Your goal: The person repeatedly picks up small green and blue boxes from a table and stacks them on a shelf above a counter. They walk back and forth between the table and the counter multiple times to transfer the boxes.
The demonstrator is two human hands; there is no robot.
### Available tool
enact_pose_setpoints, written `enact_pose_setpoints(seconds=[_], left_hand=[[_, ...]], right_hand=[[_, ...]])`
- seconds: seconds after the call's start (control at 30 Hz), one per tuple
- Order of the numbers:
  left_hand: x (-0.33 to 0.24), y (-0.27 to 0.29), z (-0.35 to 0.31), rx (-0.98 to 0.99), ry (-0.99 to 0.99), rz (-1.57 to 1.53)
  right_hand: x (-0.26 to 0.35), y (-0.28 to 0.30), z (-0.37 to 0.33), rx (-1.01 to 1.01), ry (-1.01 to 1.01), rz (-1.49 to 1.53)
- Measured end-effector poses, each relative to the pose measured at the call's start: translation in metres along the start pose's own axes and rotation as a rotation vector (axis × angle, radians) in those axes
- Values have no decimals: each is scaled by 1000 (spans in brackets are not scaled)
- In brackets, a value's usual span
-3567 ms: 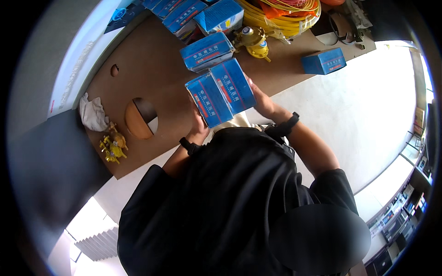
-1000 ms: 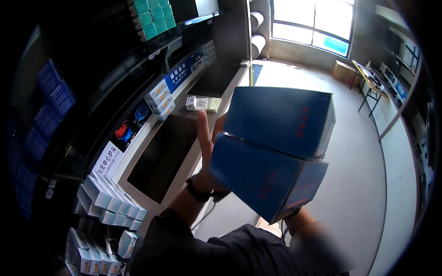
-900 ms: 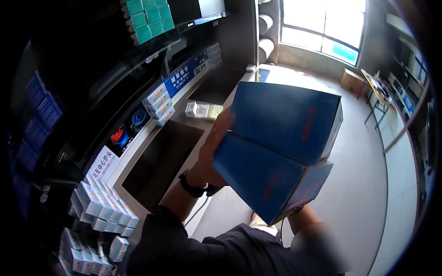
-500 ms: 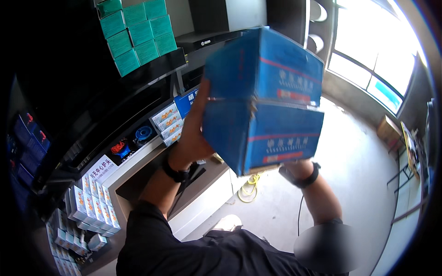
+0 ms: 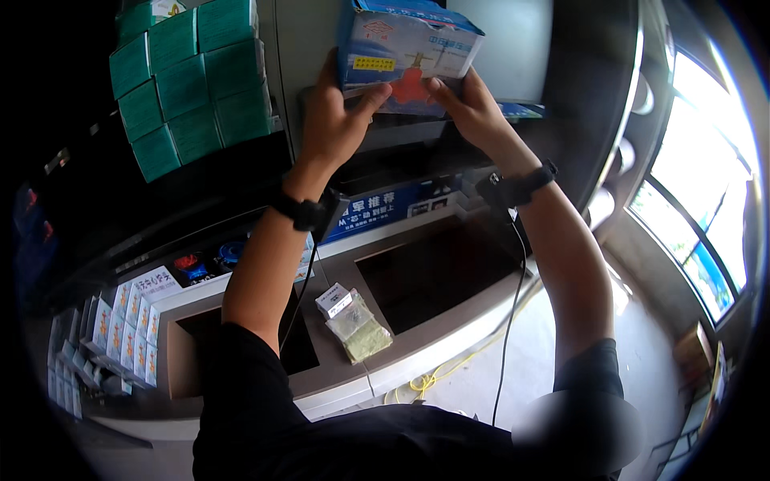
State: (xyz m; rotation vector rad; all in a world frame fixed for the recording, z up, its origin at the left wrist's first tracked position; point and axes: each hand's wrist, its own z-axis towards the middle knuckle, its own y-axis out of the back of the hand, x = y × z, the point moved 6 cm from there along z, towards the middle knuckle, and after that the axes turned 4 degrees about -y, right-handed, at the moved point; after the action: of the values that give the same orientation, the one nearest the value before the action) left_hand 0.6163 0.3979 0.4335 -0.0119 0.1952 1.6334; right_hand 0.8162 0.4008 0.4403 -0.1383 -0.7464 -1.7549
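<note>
Both arms reach up and forward with a blue and white cardboard box (image 5: 425, 52) between the hands. Printed on its near face is a red valve-like part, with a small yellow label beside it. My left hand (image 5: 341, 120) is closed round the lower left corner, thumb on the near face. At the lower right corner grips my right hand (image 5: 477, 108), its thumb also in front. Most fingers are hidden behind the box. Whether a second box is behind this one, I cannot tell. Left of the hands rises a stack of green boxes (image 5: 183, 84).
Below lies a counter (image 5: 341, 276) with dark recessed panels. On it are a clear bag (image 5: 361, 337) with a small white box (image 5: 334, 299), and small white boxes (image 5: 128, 333) stacked at left. A blue sign (image 5: 373, 212) runs behind. Yellow hose (image 5: 421, 387) lies on the floor.
The view has turned toward the counter and shelf. My hands have moved up and away from my body. Two stacked blue boxes showed before; now one box face is visible.
</note>
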Motion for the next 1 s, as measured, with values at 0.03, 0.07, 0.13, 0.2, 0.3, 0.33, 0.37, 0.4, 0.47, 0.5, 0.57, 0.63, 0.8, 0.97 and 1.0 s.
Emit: enact_pose_setpoints(seconds=[0.03, 0.07, 0.13, 0.2, 0.3, 0.33, 0.37, 0.4, 0.47, 0.5, 0.57, 0.63, 0.8, 0.97, 1.0], left_hand=[[21, -9, 3, -10, 34, 39], [43, -18, 9, 39, 84, 142], [76, -32, 11, 125, 199, 348], [81, -43, 12, 150, 364, 579], [106, -44, 16, 189, 501, 801], [109, -52, 20, 199, 539, 865], [113, -58, 23, 210, 578, 924], [118, -61, 24, 220, 622, 989], [125, -61, 23, 225, 707, 1104], [128, -58, 22, 221, 748, 1151], [129, -57, 19, 216, 725, 1184], [123, -71, 21, 135, 596, 1243], [97, -73, 13, 6, 506, 1394], [93, -76, 14, -66, 488, 1397], [93, -78, 14, -71, 483, 1379]], right_hand=[[-17, 5, 11, 20, -22, 27], [-36, 9, 23, 41, -44, 55], [-75, 16, 37, 40, -14, -11], [-97, 19, 45, 45, -62, -135], [-81, 25, 46, 78, -269, -888], [-74, 26, 46, -13, -47, -968], [-68, 26, 44, -111, 173, -1038], [-58, 21, 39, -212, 396, -1089], [-55, 2, 48, 19, 472, -952], [-63, -12, 59, 206, 365, -956], [-77, -26, 80, 498, 300, -916], [-116, -41, 131, 541, 523, -1027], [-86, -53, 162, 851, 52, -1226], [-114, -58, 195, 690, 29, -1153], [-122, -59, 201, 675, 17, -1176]])
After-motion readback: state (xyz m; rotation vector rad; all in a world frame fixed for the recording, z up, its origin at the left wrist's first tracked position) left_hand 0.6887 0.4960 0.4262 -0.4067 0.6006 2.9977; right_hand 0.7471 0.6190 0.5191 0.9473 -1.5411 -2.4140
